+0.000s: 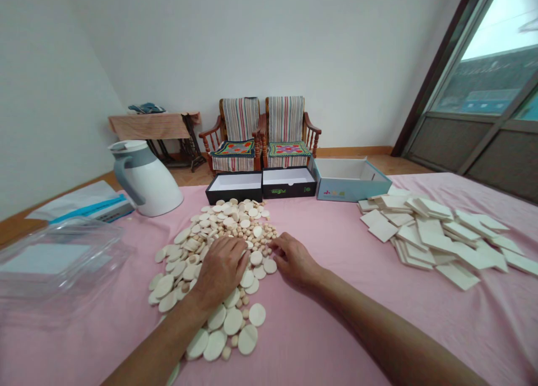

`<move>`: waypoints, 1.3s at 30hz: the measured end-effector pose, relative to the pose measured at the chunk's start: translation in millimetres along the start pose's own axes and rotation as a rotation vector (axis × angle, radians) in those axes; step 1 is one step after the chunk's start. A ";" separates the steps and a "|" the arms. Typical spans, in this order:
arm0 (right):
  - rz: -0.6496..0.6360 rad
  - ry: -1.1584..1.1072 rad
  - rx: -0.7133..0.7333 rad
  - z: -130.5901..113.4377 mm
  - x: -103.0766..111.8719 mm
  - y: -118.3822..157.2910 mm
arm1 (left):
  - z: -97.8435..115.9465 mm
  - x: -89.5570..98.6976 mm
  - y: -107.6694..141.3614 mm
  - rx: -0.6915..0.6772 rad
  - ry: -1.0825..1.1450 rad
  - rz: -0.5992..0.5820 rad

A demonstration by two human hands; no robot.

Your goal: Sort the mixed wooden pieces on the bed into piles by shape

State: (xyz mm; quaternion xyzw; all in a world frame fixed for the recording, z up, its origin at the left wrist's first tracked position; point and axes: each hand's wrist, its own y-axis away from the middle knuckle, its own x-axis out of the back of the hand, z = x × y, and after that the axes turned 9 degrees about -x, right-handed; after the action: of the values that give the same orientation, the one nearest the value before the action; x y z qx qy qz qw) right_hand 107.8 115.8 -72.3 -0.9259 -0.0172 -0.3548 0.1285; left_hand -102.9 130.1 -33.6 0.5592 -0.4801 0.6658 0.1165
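A heap of round pale wooden discs (pixel 233 321) and small wooden cubes (pixel 261 233) spreads over the pink tablecloth. My left hand (pixel 223 267) lies palm down on the heap, fingers bent and close together; the fingertips and anything under them are hidden. At the heap's right edge, my right hand (pixel 295 261) rests on the cloth with its fingers curled in toward the thumb, beside the cubes. Whatever it pinches is too small to make out. Several discs (pixel 256 314) lie loose between and below the hands.
Behind the heap stand two black open boxes (pixel 234 199) (pixel 290 192) and a light blue open box (pixel 353 192). Square wooden tiles (pixel 428 235) are piled at right. At left are a white jug (pixel 153 184), a clear plastic container (pixel 63 263) and a blue-and-white packet (pixel 98 208).
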 end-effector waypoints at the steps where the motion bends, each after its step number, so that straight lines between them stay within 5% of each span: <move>1: -0.003 0.017 0.008 -1.0 -0.5 0.3 | 0.5 0.1 -0.2 -0.006 0.000 -0.002; 12: 0.047 0.104 0.037 -5.5 -3.6 1.7 | 2.7 0.9 -2.4 -0.031 0.007 -0.025; 15: 0.082 0.051 -0.056 -0.9 0.0 -2.1 | 2.4 0.4 -2.0 -0.035 0.008 -0.017; 24: 0.289 0.445 -0.431 45.4 61.2 -36.7 | 2.2 1.0 -0.5 -0.047 0.025 -0.012; 32: 0.320 0.668 -0.635 74.8 102.9 -63.1 | 2.5 0.6 -0.1 -0.049 0.038 -0.033; 39: 0.527 0.659 -0.535 88.0 112.3 -75.7 | 2.2 -0.7 -0.8 -0.045 0.036 -0.031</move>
State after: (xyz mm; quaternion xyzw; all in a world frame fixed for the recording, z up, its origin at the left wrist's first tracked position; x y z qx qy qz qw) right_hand 239.9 204.3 -43.8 -0.7381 0.3503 -0.5759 -0.0297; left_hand -100.8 129.1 -34.0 0.5517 -0.4841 0.6628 0.1480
